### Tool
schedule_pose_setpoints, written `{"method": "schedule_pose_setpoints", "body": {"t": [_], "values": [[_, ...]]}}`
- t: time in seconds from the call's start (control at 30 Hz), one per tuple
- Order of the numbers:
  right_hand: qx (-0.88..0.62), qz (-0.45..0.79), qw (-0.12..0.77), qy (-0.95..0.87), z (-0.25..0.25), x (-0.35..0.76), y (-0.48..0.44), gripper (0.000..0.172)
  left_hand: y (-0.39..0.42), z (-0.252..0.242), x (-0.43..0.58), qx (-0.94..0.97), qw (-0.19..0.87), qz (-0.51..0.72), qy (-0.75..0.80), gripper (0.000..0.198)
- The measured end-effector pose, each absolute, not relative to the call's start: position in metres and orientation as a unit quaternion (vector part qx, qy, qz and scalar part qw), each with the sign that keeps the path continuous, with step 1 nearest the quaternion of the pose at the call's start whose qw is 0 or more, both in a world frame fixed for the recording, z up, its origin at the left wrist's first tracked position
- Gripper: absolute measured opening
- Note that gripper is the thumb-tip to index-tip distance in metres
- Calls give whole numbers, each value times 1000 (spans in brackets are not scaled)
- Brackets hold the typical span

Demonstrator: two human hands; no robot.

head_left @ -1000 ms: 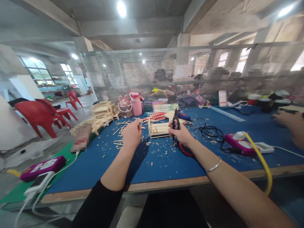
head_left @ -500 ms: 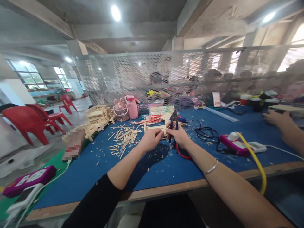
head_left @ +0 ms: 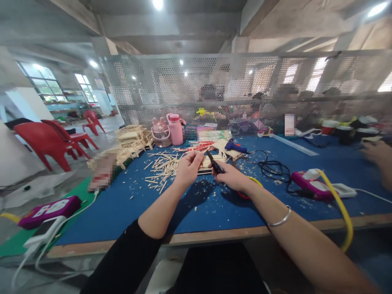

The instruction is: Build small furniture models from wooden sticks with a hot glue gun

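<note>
My left hand point(head_left: 187, 167) is raised over the blue table point(head_left: 122, 212) and pinches a thin wooden stick point(head_left: 200, 157) between its fingers. My right hand point(head_left: 230, 176) is closed round dark cutting pliers point(head_left: 214, 163), whose jaws tilt left toward the stick. Just behind both hands stands a small frame built of wooden sticks point(head_left: 211, 165), partly hidden by them. A pile of loose wooden sticks point(head_left: 162, 167) lies to the left of my left hand.
Finished stick frames point(head_left: 131, 141) are stacked at the back left beside a pink bottle point(head_left: 175, 128) and pink jar point(head_left: 161, 134). A blue glue gun point(head_left: 234, 146), black cable point(head_left: 272, 168), purple power strips point(head_left: 309, 184) point(head_left: 49, 209), a yellow hose point(head_left: 337, 204). A co-worker's hand point(head_left: 378, 153) at far right.
My right hand has tipped the pliers from upright to lean left toward the stick. My left hand came in from the stick pile to meet it.
</note>
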State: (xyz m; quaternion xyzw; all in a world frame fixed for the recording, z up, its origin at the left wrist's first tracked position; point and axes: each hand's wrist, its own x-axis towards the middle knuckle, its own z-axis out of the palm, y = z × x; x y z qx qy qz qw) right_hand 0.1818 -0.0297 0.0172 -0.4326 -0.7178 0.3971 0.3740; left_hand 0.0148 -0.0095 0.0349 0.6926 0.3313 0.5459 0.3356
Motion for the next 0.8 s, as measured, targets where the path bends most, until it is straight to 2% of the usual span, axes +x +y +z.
{"method": "schedule_pose_setpoints", "body": {"t": [0.23, 0.5, 0.8], "values": [[-450, 362, 365, -730, 21, 181, -34, 46, -13, 36, 14, 729, 314, 515, 323, 37], [-438, 328, 390, -740, 18, 183, -32, 34, -14, 37, 13, 744, 298, 506, 319, 36], [-435, 208, 401, -779, 14, 184, -28, 37, -17, 33, 12, 790, 149, 479, 354, 33]]}}
